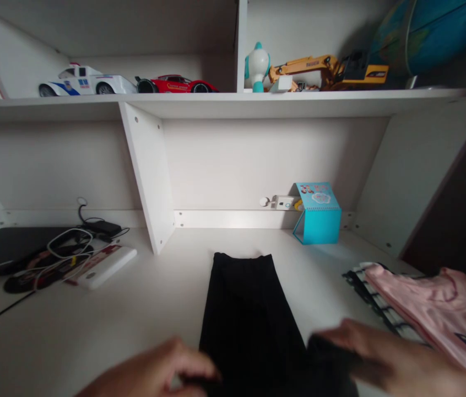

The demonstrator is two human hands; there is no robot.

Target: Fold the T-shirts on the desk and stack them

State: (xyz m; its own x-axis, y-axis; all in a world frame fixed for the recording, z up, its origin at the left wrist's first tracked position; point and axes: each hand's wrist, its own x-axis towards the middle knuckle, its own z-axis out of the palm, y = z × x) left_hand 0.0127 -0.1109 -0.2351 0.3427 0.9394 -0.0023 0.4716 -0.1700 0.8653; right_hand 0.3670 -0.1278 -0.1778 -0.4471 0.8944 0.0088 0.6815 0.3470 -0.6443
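Observation:
Black pants (pixel 249 309) lie lengthwise on the white desk, the waistband end away from me and the near end running out of the bottom of the view. At the near left edge, my left hand (pixel 154 366) is closed, pinching the dark cloth between thumb and fingers. My right hand (pixel 369 353), blurred by motion, grips a bunched, slightly lifted part of the same cloth at the near right. Part of the near end is hidden behind the hands or out of view.
Folded clothes with a pink shirt (pixel 443 309) on top lie at right. A blue desk calendar (pixel 321 226) stands behind, by a power socket (pixel 285 203). A laptop (pixel 14 242), cables and a white box (pixel 104 267) sit at left. The shelf above holds toy cars (pixel 175 84), a toy excavator (pixel 340 71) and a globe (pixel 431 33).

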